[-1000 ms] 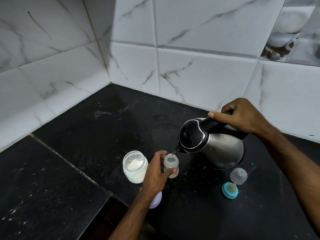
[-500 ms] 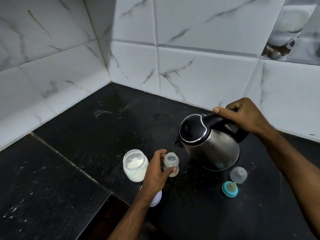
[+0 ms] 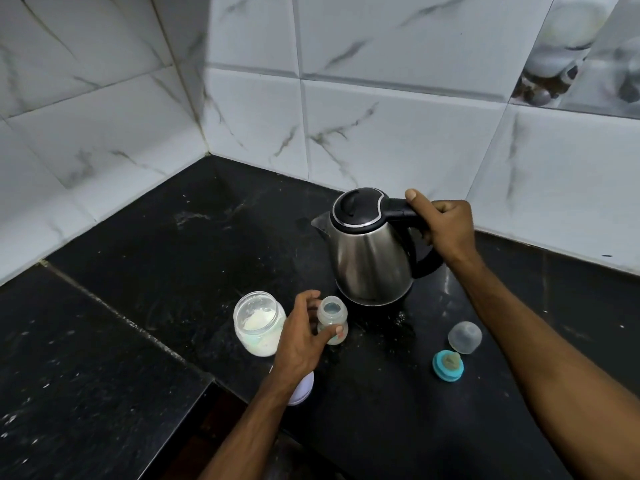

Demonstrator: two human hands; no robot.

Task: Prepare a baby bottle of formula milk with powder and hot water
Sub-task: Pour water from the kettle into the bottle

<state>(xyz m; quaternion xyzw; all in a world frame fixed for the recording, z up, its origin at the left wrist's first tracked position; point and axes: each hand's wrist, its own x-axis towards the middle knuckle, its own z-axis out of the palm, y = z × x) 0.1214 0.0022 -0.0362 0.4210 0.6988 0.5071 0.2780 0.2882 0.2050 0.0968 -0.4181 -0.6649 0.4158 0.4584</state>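
A small clear baby bottle (image 3: 331, 315) stands open-topped on the black counter (image 3: 180, 271), and my left hand (image 3: 300, 336) holds it between thumb and fingers. Just behind it a steel kettle (image 3: 369, 259) with a black lid stands upright on the counter, spout pointing left. My right hand (image 3: 446, 225) grips its black handle. Left of the bottle sits an open glass jar (image 3: 258, 322) of white formula powder. The teal teat ring (image 3: 447, 365) and the clear dome cap (image 3: 464, 337) lie to the right of the bottle.
A white lid (image 3: 302, 388) lies partly hidden under my left wrist. White marble-look tiled walls (image 3: 381, 109) meet in a corner behind the counter. A counter edge with a dark recess (image 3: 214, 420) runs near the bottom centre.
The kettle, tilted with its spout over the bottle a second ago, has swung upright and moved back to stand on the counter. My left hand has stayed on the bottle.
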